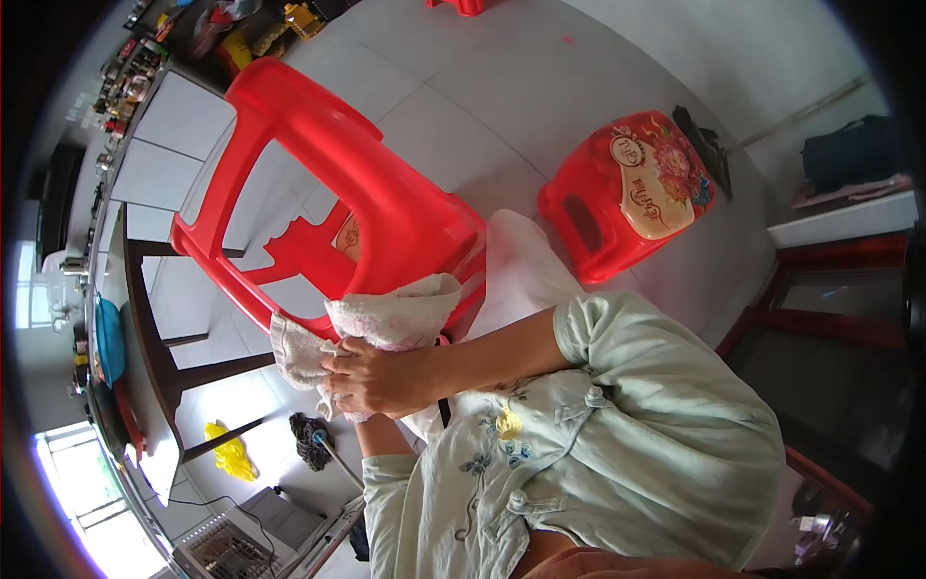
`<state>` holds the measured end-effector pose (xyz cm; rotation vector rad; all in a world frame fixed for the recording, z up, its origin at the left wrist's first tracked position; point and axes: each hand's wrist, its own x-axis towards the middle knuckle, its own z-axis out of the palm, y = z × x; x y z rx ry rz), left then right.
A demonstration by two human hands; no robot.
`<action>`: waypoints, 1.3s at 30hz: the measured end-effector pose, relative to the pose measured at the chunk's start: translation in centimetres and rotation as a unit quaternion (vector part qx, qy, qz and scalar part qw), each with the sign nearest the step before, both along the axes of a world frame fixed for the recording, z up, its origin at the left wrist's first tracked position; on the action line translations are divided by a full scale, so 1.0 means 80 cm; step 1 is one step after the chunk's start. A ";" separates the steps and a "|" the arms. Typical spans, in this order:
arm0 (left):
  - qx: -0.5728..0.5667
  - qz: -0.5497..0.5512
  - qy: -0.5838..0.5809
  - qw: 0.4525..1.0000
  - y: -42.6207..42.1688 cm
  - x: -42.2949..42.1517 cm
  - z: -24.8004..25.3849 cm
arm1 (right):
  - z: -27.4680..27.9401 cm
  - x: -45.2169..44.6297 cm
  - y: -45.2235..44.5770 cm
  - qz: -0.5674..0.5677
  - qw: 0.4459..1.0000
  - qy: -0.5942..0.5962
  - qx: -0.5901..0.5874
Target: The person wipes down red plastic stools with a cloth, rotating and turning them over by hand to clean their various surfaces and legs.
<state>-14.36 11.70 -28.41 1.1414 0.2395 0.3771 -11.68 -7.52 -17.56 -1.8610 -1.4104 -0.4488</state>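
My right hand (378, 374) is closed on a whitish towel (400, 314), its fingers bunching the fabric. The towel lies against the lower edge of a red plastic chair (371, 193), which is tipped in front of my lap. Of my left arm (384, 437), only the forearm shows, coming up from below. My left hand is hidden behind the right hand and the towel, so its fingers cannot be seen.
A red plastic stool (584, 217) with a floral label is to the right. Along the left are a dark-legged table (145, 338), a yellow bag (230, 452) and a dark mop head (311, 441). A wooden-framed cabinet (839, 289) is at far right.
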 end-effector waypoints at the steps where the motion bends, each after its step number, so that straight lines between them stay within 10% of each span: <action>1: 0.002 -0.002 0.001 1.000 -0.001 0.000 0.000 | 0.000 0.000 0.000 -0.006 1.000 0.001 0.003; 39: 0.015 -0.041 -0.032 0.999 0.001 0.053 -0.023 | 0.008 -0.006 -0.006 -0.036 0.998 -0.019 -0.055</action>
